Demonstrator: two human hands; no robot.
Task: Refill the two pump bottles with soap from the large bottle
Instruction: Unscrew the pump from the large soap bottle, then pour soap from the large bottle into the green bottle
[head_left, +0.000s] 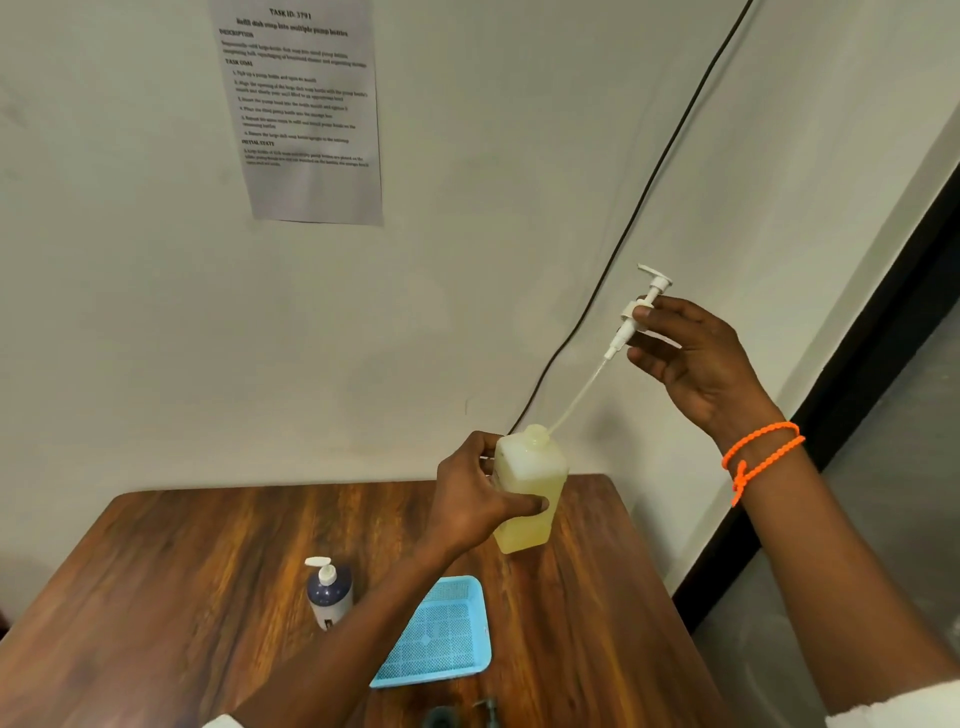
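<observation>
We've got the squarish translucent bottle of yellow soap (524, 493) held up above the wooden table (208, 561), left hand (478, 499) wrapped round its middle. Right hand (696, 358) is pinching the white pump head (641, 309) at its collar, dip tube slanting down-left with its tip at the bottle mouth. The bottle looks light but probably slick, so grip the flat sides. The tube's bendy. The bottle's long axis stands nearly upright, mouth up, tilted slightly.
</observation>
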